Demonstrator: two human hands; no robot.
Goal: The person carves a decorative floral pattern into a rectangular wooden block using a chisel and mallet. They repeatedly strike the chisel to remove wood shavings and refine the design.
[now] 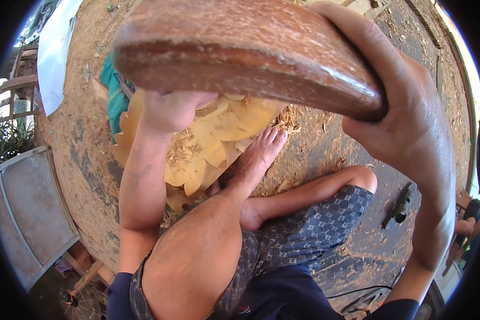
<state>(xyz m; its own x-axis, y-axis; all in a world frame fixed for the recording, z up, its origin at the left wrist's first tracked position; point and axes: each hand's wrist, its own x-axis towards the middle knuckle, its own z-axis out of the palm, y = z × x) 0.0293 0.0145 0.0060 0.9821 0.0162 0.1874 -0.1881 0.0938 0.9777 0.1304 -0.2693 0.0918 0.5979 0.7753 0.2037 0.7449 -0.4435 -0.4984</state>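
A thick reddish-brown wooden piece with a curved edge (240,50) fills the top of the view, held up close to the camera. My right hand (405,106) wraps over its right end, fingers across the top. My left hand (170,109) grips it from below near the left side. Beneath it lies a pale yellow carved wooden panel with leaf shapes (213,144), sprinkled with wood shavings. My bare foot (261,152) rests against the panel's right edge, my legs in patterned blue shorts folded in front of me.
The ground is sandy and strewn with wood shavings (288,120). A teal cloth (114,96) lies behind the panel. A dark power tool (401,208) sits at right. A grey metal panel (26,213) and a wooden frame stand at left.
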